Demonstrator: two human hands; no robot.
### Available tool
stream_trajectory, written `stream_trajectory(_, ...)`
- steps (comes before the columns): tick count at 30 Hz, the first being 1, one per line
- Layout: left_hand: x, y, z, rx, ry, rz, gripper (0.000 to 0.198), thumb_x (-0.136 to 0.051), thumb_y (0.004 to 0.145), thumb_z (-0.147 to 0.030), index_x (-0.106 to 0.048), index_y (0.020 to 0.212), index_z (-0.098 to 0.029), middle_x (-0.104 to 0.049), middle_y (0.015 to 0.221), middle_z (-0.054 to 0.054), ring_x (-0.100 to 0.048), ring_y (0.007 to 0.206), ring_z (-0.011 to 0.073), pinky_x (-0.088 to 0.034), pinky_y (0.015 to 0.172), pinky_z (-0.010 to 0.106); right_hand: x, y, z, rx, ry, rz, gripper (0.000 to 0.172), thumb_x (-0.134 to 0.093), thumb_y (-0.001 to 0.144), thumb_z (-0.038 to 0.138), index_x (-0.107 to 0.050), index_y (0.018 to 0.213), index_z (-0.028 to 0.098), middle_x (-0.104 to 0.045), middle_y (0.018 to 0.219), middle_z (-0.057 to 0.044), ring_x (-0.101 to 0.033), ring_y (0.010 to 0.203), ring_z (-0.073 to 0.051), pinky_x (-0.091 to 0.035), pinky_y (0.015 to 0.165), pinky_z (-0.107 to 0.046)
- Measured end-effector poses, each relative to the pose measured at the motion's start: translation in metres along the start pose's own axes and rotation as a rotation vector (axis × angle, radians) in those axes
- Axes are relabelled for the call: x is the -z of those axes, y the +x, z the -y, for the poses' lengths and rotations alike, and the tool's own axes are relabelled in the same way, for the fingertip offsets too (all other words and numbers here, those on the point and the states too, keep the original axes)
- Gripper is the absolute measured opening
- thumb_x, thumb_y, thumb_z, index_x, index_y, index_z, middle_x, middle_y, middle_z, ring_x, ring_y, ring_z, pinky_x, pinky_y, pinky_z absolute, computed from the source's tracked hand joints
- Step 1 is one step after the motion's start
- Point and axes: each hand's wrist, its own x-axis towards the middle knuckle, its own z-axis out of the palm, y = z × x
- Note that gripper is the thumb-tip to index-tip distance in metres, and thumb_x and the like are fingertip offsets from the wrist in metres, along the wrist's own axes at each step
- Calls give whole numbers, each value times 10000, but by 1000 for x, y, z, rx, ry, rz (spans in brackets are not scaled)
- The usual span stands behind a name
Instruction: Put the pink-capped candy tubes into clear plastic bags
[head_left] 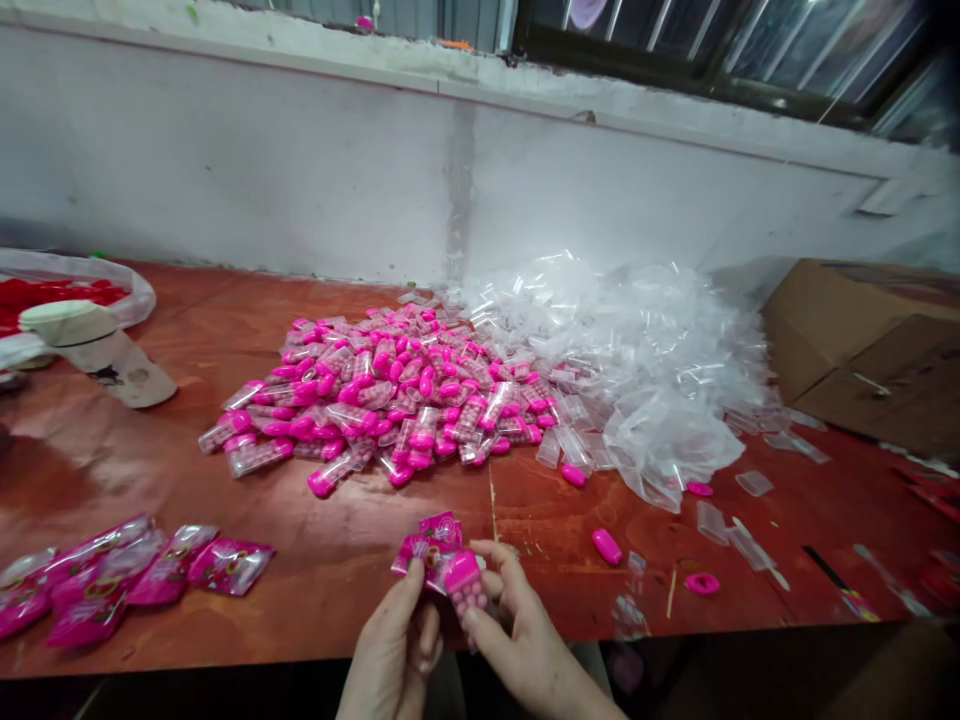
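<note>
Just over the table's front edge, my left hand [397, 635] pinches a small pink printed packet [426, 548] between thumb and fingers. My right hand [517, 625] is closed on a clear plastic candy box [466, 585] with a pink cap and round pink balls inside. The box's capped end overlaps the packet; I cannot tell whether it is inside it. Beyond my hands lies a big heap of similar pink-capped boxes [405, 385]. Several filled pink packets [232, 566] lie at the left front of the table.
Clear plastic bags and empty clear cases [622, 340] are piled behind right, beside a cardboard box [862, 350]. Loose pink caps [606, 546] lie at the right. A white cup [112, 360] leans at the left, near a bag of red pieces [75, 290]. A wall closes off the back.
</note>
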Motion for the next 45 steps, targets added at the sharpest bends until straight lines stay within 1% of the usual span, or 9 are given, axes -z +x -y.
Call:
stream_trajectory(10, 9, 8, 19, 28, 236, 136, 661, -771, 559, -762, -508, 474, -161, -380, 327, -39, -271, 323, 37, -175, 362, 182, 3, -5, 9, -12, 54, 178, 498, -549, 979, 399, -317, 1392, 245, -679, 1019, -58, -671, 798, -171, -508, 776, -334)
stream_trajectory(16, 19, 13, 25, 0, 257, 127, 632, -777, 573, -745, -555, 519, -156, -377, 318, -53, -247, 307, 32, -169, 354, 179, 17, -2, 24, 38, -353, 277, 510, -514, 981, 315, -351, 1463, 282, -675, 1129, -72, -646, 968, -215, -481, 907, -388)
stream_trajectory(21, 12, 5, 16, -38, 234, 127, 633, -762, 631, -721, -536, 503, -143, -415, 352, -32, -317, 348, 32, -218, 384, 161, 5, -3, -1, -43, 67, 169, 597, -568, 966, 491, -319, 1454, 252, -636, 849, 1, -586, 669, -111, -490, 706, -254)
stream_trajectory(25, 14, 6, 16, -16, 284, 170, 605, -760, 639, -715, -598, 598, -133, -466, 376, -21, -279, 333, 25, -174, 369, 160, 4, -4, -14, -248, 371, 174, 777, -602, 890, 621, -289, 1475, 217, -494, 650, 79, -260, 388, -42, -216, 384, -156)
stream_trajectory(29, 19, 13, 22, 3, 277, 186, 584, -762, 646, -702, -606, 631, -140, -431, 354, -42, -257, 330, 28, -155, 357, 160, 10, -6, -11, -18, -73, 89, 607, -558, 944, 543, -407, 1456, 255, -650, 904, -47, -555, 663, -138, -488, 680, -281)
stream_trajectory(32, 16, 15, 30, -5, 237, 165, 578, -760, 645, -704, -616, 662, -144, -432, 356, -55, -222, 321, 17, -138, 356, 156, 6, -5, -10, 113, -391, -62, 537, -547, 950, 518, -474, 1426, 281, -658, 1123, -102, -603, 935, -230, -470, 899, -385)
stream_trajectory(35, 13, 13, 37, -2, 257, 136, 603, -758, 614, -730, -613, 624, -144, -458, 362, -38, -230, 302, 20, -121, 347, 168, -2, 0, -11, -50, -85, -103, 592, -532, 946, 580, -418, 1419, 243, -628, 833, -28, -577, 690, -151, -486, 663, -269)
stream_trajectory(38, 15, 11, 33, -18, 287, 165, 610, -735, 646, -729, -577, 544, -148, -438, 351, -21, -350, 324, 59, -201, 366, 177, -5, 6, -10, -219, 201, 10, 712, -561, 896, 670, -364, 1398, 205, -500, 620, 79, -330, 402, -59, -268, 408, -175)
stream_trajectory(45, 19, 9, 27, -30, 365, 172, 623, -681, 678, -760, -579, 583, -153, -390, 324, -45, -256, 306, 37, -148, 360, 179, 3, 2, -9, -69, 102, 35, 536, -556, 939, 611, -500, 1271, 194, -532, 737, 42, -441, 542, -60, -346, 548, -201)
